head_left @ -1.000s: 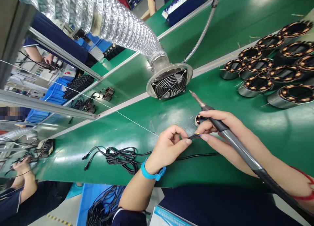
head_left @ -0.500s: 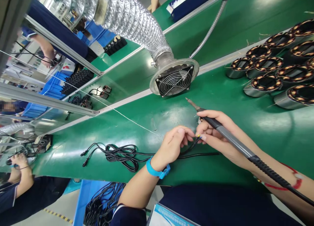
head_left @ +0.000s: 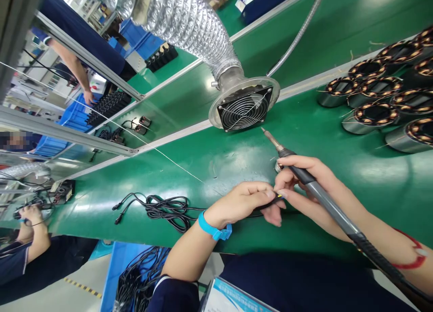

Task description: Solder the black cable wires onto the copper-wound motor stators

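In the head camera's view, a person's two bare hands meet above a green worktop. The left hand, with a blue band at its wrist, is closed, pinching a black cable end between thumb and fingers. The right hand grips a soldering iron, its bare metal tip pointing up and away, apart from the cable; that hand's thumb and fingertips also close at the cable's yellow-marked end, just beside the left fingers. Left of the left hand lies a looped black cord; whether it joins the cable end is hidden by the wrist. Just behind the right fingers, a small ring-shaped part is mostly covered. Beyond the hands stands a black fan on a silver duct. Well to the right of the hands sit copper-wound metal rings.
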Action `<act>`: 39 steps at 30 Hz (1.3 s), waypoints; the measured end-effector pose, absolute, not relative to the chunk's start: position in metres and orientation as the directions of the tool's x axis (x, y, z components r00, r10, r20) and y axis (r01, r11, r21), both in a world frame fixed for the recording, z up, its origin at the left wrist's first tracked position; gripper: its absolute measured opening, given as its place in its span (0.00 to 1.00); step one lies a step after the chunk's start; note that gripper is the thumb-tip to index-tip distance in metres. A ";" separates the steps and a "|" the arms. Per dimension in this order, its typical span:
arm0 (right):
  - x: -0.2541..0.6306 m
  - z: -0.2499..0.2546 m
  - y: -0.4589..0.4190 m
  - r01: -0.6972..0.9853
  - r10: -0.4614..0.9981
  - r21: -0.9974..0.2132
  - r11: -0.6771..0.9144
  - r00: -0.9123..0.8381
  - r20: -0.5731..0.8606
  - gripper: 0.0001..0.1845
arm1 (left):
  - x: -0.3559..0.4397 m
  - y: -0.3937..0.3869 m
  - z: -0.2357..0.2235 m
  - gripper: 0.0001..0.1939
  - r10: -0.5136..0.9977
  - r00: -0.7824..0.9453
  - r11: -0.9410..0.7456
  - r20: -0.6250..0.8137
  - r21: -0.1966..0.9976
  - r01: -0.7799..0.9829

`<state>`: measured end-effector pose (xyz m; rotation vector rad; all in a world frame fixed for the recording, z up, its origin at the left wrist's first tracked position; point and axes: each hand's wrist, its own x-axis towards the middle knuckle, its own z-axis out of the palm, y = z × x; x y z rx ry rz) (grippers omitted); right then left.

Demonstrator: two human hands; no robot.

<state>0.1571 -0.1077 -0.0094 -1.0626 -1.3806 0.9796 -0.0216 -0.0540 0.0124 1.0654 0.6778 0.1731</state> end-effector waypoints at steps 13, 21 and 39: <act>0.202 -0.011 -0.117 0.690 0.851 -0.662 0.293 0.127 0.509 0.13 | 0.012 -0.025 -0.006 0.08 0.884 0.328 0.252 -0.334 0.930 0.267; 0.202 -0.019 -0.122 0.615 0.770 -0.621 0.486 0.034 0.637 0.05 | 0.016 -0.028 -0.005 0.09 0.900 0.299 0.240 -0.318 0.932 0.271; 0.202 -0.018 -0.122 0.589 0.818 -0.661 0.465 0.000 0.576 0.07 | 0.015 -0.029 -0.008 0.09 0.912 0.308 0.177 -0.270 0.938 0.299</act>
